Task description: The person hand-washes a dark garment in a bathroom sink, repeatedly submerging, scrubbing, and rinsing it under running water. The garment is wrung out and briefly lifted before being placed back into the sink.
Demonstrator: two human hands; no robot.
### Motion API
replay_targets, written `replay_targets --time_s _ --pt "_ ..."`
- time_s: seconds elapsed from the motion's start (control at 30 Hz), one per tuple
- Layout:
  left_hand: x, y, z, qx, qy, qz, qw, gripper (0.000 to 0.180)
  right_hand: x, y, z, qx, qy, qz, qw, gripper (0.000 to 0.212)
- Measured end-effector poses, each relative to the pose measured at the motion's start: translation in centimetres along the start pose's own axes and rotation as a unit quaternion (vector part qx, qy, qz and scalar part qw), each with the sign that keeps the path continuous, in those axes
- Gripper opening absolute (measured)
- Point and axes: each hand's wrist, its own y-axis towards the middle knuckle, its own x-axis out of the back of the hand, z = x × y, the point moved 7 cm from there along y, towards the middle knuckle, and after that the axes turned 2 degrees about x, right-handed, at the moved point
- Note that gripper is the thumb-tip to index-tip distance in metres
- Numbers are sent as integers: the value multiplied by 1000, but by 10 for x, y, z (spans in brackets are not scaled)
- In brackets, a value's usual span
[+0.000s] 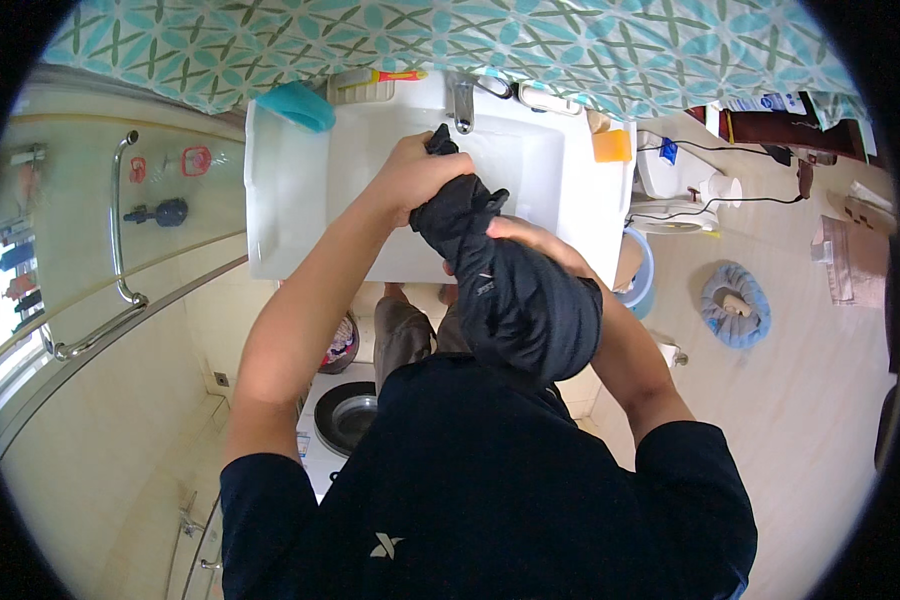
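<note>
A black cloth garment (530, 315), bunched and twisted into a thick roll, hangs over the front of the white sink (288, 235). My left hand (420, 178) is closed around its narrow upper end, just below the tap (461, 105). Lower down, my right hand (525, 236) grips the twisted middle; the cloth hides most of its fingers. The wide, loose end of the garment drapes over my right forearm, close to my body. Shallow water seems to lie in the basin beneath.
Along the sink's edge are a teal cloth (298, 106), a brush (400, 76) and an orange block (611, 146). A glass door with a metal handle (120, 215) stands left. Rightward are a blue bucket (645, 270), a toilet (670, 180) and a fluffy blue ring (736, 305).
</note>
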Motion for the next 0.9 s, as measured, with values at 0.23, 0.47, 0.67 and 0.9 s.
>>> replay_targets --time_s 0.23,0.47,0.67,0.9 --pt "8 32 -2 -77 440 -129 885 31 -5 73 31 148 -467 62 870 64" --pt "-2 67 39 -79 574 -120 807 27 18 125 -7 157 -354 -21 922 52" --pt "1 39 46 -220 498 -57 836 38 20 112 -29 131 -132 20 982 66" --pt "6 19 18 -107 299 54 947 51 1 108 -30 158 -26 53 986 54"
